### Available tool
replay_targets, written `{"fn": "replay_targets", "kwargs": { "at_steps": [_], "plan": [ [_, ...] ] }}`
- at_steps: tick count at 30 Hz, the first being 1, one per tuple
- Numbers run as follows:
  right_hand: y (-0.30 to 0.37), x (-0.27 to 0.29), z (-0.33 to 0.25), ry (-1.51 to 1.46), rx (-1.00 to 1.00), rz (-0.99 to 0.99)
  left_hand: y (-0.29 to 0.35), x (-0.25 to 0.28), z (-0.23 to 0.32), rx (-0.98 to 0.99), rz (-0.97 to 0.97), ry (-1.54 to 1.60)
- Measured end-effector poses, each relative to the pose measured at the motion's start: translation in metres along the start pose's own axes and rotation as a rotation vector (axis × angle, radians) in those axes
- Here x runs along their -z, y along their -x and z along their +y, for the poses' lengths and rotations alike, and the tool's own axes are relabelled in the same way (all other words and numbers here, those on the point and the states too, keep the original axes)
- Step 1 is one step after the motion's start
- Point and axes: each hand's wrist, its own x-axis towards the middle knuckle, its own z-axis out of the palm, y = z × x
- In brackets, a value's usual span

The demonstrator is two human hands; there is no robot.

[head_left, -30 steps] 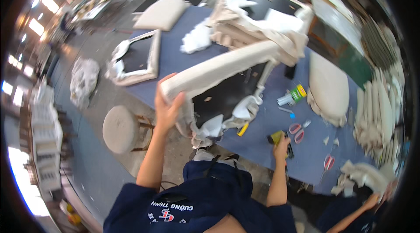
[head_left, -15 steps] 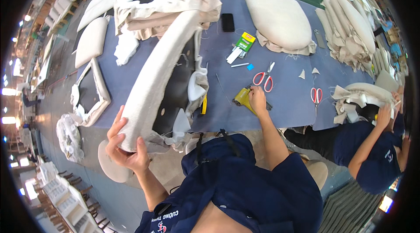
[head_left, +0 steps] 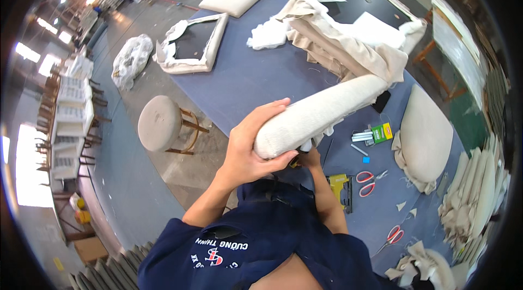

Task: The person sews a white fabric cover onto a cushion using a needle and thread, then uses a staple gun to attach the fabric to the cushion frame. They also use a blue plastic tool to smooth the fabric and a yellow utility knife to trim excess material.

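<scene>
The left hand (head_left: 246, 143) clasps one long, cream, fabric-padded bar (head_left: 321, 111) mid-frame; what the partly hidden right hand (head_left: 311, 159) grips cannot be told. Lower right, two red-handled metal scissors (head_left: 375, 178) and one yellow-green stapler (head_left: 339, 183) lie on the blue-grey surface (head_left: 220, 91).

The left forearm (head_left: 215, 194) slants upward and inward, and the left hand (head_left: 245, 143) forms a wide C across the near edge of the worktop (head_left: 229, 77), fingers (head_left: 271, 109) stretched above and thumb (head_left: 277, 165) reaching out below, pressing in a grip. The right forearm (head_left: 328, 194) leans slightly inward; the right hand (head_left: 311, 158) sits near that same edge, its fingers mostly hidden.
</scene>
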Motion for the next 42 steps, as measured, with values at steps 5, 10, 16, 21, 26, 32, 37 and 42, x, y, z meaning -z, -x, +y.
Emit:
{"fn": "replay_targets", "kwargs": {
  "at_steps": [5, 10, 16, 21, 26, 32, 37, 42],
  "plan": [
    [0.006, -0.013, 0.025, -0.012, -0.082, 0.188, -0.024, -0.016, 0.002, -0.093, 0.022, -0.074],
    [0.083, 0.055, -0.026, -0.736, -0.306, -0.058, -0.023, -0.016, -0.007, -0.066, 0.056, -0.150],
    [0.195, 0.157, -0.077, -0.969, 0.127, 0.507, -0.040, -0.015, -0.016, -0.091, -0.016, -0.108],
    [0.226, 0.201, -0.170, -0.817, 0.683, 0.709, -0.040, -0.020, -0.009, -0.115, -0.076, -0.145],
    [0.238, 0.220, -0.244, -0.557, 1.011, 0.820, -0.034, -0.023, -0.002, -0.204, -0.105, -0.209],
    [0.225, 0.206, -0.271, -0.485, 1.107, 0.575, -0.027, -0.032, 0.005, -0.244, -0.187, -0.205],
    [0.236, 0.209, -0.264, -0.987, 1.229, 0.701, -0.021, -0.031, 0.006, -0.270, -0.166, -0.195],
    [0.231, 0.193, -0.262, -0.394, 1.135, 0.749, -0.025, -0.030, 0.006, -0.277, -0.212, -0.206]
  ]
}}
